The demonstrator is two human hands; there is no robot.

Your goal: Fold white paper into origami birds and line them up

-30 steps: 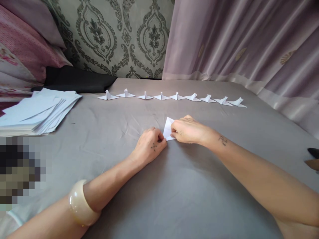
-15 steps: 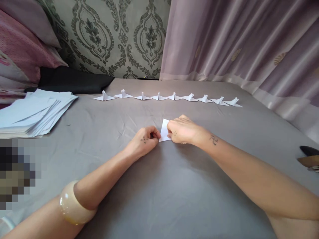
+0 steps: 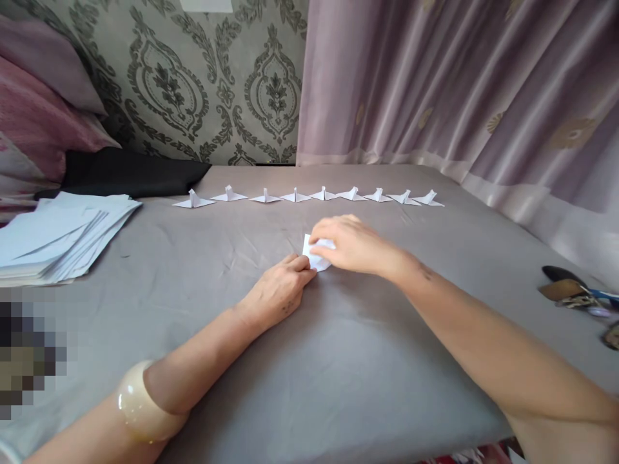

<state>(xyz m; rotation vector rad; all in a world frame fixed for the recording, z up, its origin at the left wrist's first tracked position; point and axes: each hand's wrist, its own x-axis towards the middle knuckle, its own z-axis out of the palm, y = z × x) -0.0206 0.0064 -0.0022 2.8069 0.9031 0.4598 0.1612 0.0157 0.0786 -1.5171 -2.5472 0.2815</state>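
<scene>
A small white piece of folded paper [image 3: 320, 263] lies on the grey cloth in front of me, partly covered by my fingers. My left hand [image 3: 283, 288] rests low on the cloth, fingers closed on the paper's near left edge. Over the paper's upper part, my right hand [image 3: 355, 242] curves its fingers and thumb together in a pinch at the sheet. White paper shows in the gap between that thumb and forefinger. A row of several folded white paper birds [image 3: 295, 195] stands beyond both hands.
A stack of white paper sheets [image 3: 53, 238] lies at the left, before a dark folded cloth [image 3: 130, 173]. Keys [image 3: 578, 301] and other small items lie at the right edge. Behind the grey-covered surface are a patterned wall [image 3: 222, 96] and a lilac curtain [image 3: 387, 84].
My left hand has turned palm-down onto the paper's edge. My right hand has shifted its fingers up the paper, uncovering more of it. The view has shifted slightly.
</scene>
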